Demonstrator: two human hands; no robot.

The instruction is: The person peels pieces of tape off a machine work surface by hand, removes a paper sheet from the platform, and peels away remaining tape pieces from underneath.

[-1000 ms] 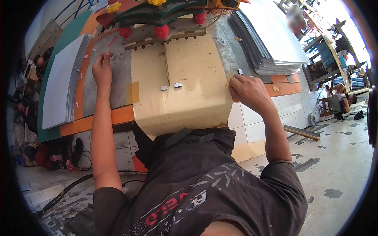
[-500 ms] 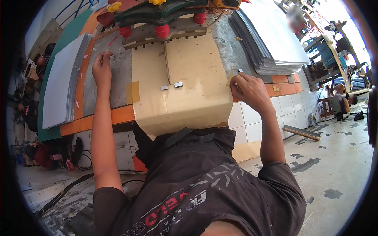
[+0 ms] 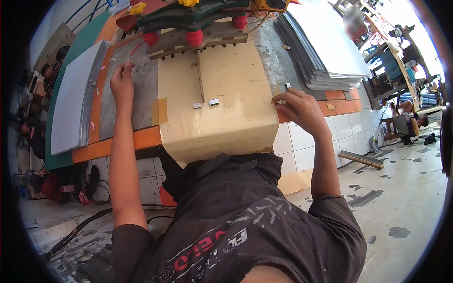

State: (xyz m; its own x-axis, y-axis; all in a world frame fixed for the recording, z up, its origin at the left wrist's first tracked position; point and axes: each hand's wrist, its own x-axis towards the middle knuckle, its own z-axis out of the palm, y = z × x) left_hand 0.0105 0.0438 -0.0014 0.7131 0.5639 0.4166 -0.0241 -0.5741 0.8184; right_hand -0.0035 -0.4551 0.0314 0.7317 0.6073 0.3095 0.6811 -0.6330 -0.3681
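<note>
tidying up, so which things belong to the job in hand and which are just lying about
Probably the job: tan sheet, near the right hand; two small blocks on it; green machine; sheet stacks.
Apparently lying about: floor bar; pink scraps.

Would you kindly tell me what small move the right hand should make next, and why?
I would suggest pressing down the yellowish flap at the right edge of the tan sheet with the right hand: its fingers are right beside it, the flap seems to stand up, and the brown patch at the left edge looks flat.
</note>
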